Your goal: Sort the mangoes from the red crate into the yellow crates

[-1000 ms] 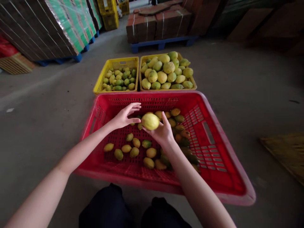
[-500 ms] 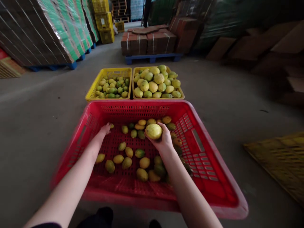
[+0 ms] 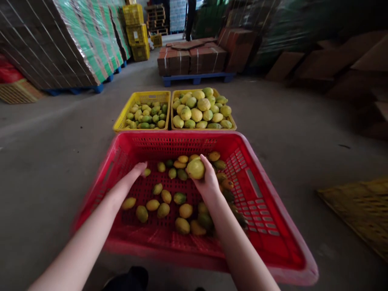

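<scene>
A large red slatted crate stands before me with several yellow and green lemons scattered on its floor. My right hand is wrapped round a big yellow-green lemon, held up above the others. Over at the crate's left side, my left hand reaches down with its fingers curled against a small lemon. That hand is slightly blurred, and it partly hides the fruit. More lemons lie along the right wall, some behind my right forearm.
Beyond the red crate stand two yellow crates, the left one holding smaller lemons and the right one heaped with larger ones. Flattened cartons lie on a blue pallet. At right is a yellow slatted panel. A person stands far back.
The view has shifted slightly. My left hand and the small lemon by its fingers have moved a little. The lemon in my right hand has turned, showing a rounder side.
</scene>
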{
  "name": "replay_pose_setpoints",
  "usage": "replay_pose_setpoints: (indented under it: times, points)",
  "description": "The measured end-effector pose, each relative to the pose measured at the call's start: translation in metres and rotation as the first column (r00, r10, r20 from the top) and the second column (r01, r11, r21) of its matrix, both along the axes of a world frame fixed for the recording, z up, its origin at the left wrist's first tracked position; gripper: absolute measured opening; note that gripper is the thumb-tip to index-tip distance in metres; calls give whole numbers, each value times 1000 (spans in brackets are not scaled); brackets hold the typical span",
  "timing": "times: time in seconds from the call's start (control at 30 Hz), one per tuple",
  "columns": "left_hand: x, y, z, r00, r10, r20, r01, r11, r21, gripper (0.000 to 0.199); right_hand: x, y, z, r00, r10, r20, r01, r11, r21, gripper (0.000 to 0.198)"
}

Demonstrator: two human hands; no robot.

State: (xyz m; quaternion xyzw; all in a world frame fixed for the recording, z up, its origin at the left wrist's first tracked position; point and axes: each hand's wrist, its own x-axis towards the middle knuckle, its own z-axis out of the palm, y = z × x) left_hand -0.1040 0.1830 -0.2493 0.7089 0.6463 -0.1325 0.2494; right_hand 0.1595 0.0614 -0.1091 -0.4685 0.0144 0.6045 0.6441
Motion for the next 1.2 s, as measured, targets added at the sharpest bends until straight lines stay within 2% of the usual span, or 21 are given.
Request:
replay_pose_setpoints:
  times: [0.07, 0.13, 0.2, 0.23, 0.27, 0.3, 0.33, 0.37, 0.4, 0.43, 0.53, 0.67, 0.77, 0.83, 0.93, 1.1, 1.2]
  points:
    - [4, 0, 25, 984, 14, 177, -10, 1000, -25, 71, 3, 0, -4, 1000, 12, -15, -12, 1000, -15, 17]
    - [9, -10, 54, 933, 20, 359, -3, 999, -46, 65, 5, 0, -8, 997, 35, -73, -38, 999, -39, 14]
    - [14, -29, 82, 818, 45, 573, -1, 997, -78, 61, 2, 2, -10, 993, 23, -114, -29, 998, -53, 14]
    - [18, -41, 93, 704, 75, 707, 5, 994, -110, 58, -1, 4, -9, 991, 11, -130, -19, 998, -57, 13]
    - [22, -53, 102, 434, 189, 881, 8, 977, -214, 55, -5, 5, -8, 989, 7, -149, -16, 998, -58, 13]
    - [27, -65, 109, 165, 304, 938, 44, 948, -315, 53, -10, 7, -6, 985, 10, -174, -20, 998, -54, 14]
    - [32, -76, 113, -67, 410, 910, 93, 910, -403, 48, -15, 8, -4, 979, 20, -201, -28, 999, -38, 17]
    - [37, -84, 116, -247, 506, 826, 149, 862, -484, 43, -21, 10, -2, 974, 37, -222, -40, 999, -6, 20]
    - [41, -90, 117, -344, 578, 741, 191, 815, -547, 38, -26, 10, 0, 971, 60, -232, -54, 998, 34, 22]
    - [46, -94, 116, -394, 631, 668, 214, 770, -602, 34, -31, 11, 0, 969, 89, -229, -73, 994, 76, 24]
    - [55, -98, 107, -417, 720, 556, 171, 662, -729, 26, -37, 7, -4, 970, 151, -192, -126, 982, 137, 29]
    - [59, -101, 92, -394, 755, 524, -2, 569, -822, 22, -33, -3, -14, 963, 173, -205, -161, 984, 74, 38]
    - [60, -106, 91, -430, 744, 511, -119, 514, -850, 27, -31, -9, -17, 964, 144, -224, -144, 989, 16, 41]
    - [62, -108, 94, -437, 743, 507, -134, 503, -854, 36, -33, -10, -18, 962, 129, -240, -136, 991, -10, 40]
    - [65, -111, 100, -431, 756, 492, -78, 512, -855, 44, -40, -12, -18, 952, 153, -267, -159, 987, -2, 33]
    - [67, -116, 107, -493, 756, 431, -1, 494, -869, 38, -49, -15, -17, 969, 99, -227, -97, 995, 22, 13]
    - [66, -118, 109, -477, 763, 436, 16, 503, -864, 43, -50, -15, -17, 969, 103, -225, -101, 995, 20, 13]
